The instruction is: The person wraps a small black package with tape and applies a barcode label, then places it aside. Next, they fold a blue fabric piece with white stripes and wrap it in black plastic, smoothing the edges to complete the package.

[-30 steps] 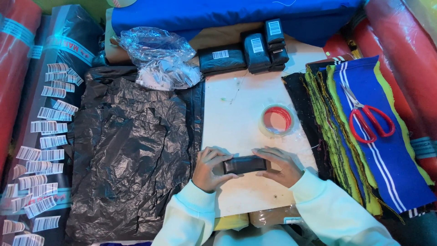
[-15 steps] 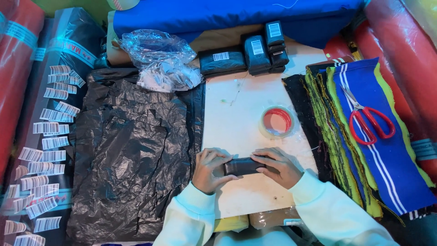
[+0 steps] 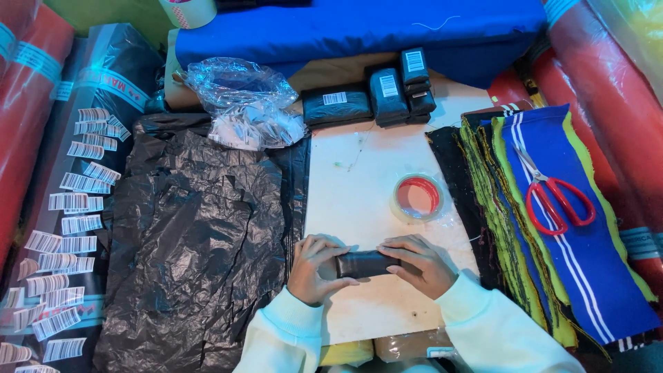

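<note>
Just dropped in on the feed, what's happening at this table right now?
A person in pale sleeves presses a small black wrapped bundle against the white board with both hands: left hand at one end, right hand over the other. A tape roll lies just beyond. Finished black packets sit at the far edge, black plastic sheets to the left, and red scissors on the blue fabric stack.

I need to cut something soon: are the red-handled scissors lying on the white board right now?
No, the red-handled scissors lie on the stack of blue striped fabric, off to the side of the white board.
</note>
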